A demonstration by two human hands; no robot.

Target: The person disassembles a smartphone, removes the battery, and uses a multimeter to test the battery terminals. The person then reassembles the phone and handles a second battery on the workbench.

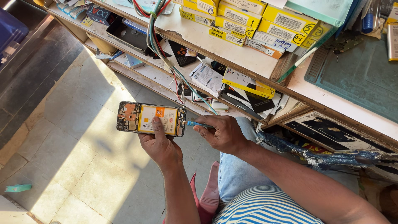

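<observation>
Holding an opened phone (151, 119) out over the tiled floor (83, 166), the person's left hand (159, 143) cups it from below, thumb pressed across the yellow battery and fingers curled behind the back, so this hand is closed around the phone. The right hand (222, 133) is closed on a small blue-handled tool (198, 123), pinched between thumb and fingers with its tip pointing at the phone's right end, just beside it. The phone lies flat with its back cover off, showing the circuit board at the left end and a smaller board at the right. It looks light and stiff but fragile: the bare boards and thin connectors would probably suffer from pressure or a slip, and the battery should not be bent or pricked, so the long side edges of the frame seem the safest grip. Just behind the hands, a bundle of coloured wires (155, 29) hangs down from the wooden desk (265, 62) and could snag the tool. Yellow boxes (244, 18) are stacked on the desk, and papers and dark parts crowd the shelf (166, 79) beneath it. A green mat (365, 79) lies on the desk to the right.
</observation>
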